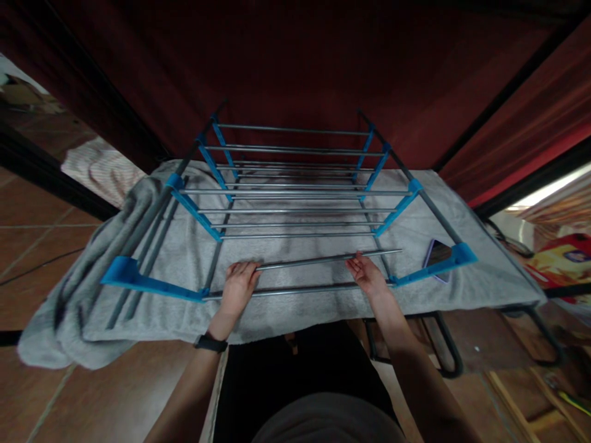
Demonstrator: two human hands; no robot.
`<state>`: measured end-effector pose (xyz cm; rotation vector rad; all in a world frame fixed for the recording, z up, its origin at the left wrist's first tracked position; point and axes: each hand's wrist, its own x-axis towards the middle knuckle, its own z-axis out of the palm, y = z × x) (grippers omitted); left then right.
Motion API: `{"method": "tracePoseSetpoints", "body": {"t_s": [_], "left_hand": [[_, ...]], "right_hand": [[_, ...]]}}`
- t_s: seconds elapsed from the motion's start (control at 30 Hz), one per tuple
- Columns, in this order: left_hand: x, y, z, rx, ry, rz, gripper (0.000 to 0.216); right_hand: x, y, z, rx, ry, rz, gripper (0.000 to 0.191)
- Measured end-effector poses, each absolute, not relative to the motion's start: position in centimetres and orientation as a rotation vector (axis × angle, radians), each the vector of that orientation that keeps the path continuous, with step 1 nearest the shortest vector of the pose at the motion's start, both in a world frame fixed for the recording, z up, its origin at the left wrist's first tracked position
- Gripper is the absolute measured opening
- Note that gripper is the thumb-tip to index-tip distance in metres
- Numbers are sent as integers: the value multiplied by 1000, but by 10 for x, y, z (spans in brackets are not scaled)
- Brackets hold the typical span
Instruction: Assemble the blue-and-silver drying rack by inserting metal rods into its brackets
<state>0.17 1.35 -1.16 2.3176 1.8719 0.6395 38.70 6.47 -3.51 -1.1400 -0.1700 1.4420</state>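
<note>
A rack of grey metal rods joined by blue plastic brackets lies on a grey blanket. My left hand is closed round the left end of a loose metal rod. Farther along that rod, my right hand holds it with the fingers curled, palm partly up. The rod's right end sticks out past my right hand. Just nearer to me, a second rod spans the front blue bracket on the left and another blue bracket on the right.
A phone rests on the grey blanket beside the right front bracket. Two spare rods lie at the left. Dark red cloth hangs behind the rack. Black metal tubes show below the blanket at the right.
</note>
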Motion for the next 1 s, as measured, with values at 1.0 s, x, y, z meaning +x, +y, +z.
{"method": "tracePoseSetpoints", "body": {"t_s": [1.0], "left_hand": [[1,6,-16,2329,1789,684,26]], "right_hand": [[387,62,-21,-1149,-120,1468,16]]}}
